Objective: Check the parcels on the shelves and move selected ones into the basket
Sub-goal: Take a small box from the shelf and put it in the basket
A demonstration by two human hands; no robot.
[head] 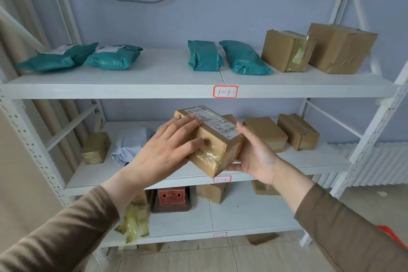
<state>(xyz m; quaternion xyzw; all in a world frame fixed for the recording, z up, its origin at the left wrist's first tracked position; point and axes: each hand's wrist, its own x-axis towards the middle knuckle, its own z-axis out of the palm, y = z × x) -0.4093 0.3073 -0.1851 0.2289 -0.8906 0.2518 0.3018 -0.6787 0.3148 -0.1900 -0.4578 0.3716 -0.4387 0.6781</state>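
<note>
Between both hands (167,148), cardboard parcel (212,139), long axis receding up-left

Both forearms wear long brown knit sleeves of a soft, finely ribbed fabric. The left brown sleeve (55,234) ends in a plain cuff, its edge marked by a thin line of stitching, a little short of the wrist, on the left of the white metal shelf rack (227,91). The right brown sleeve (346,227) matches it. The left hand (163,150) and right hand (256,152) are bare, without rings, watch or gloves.
</note>
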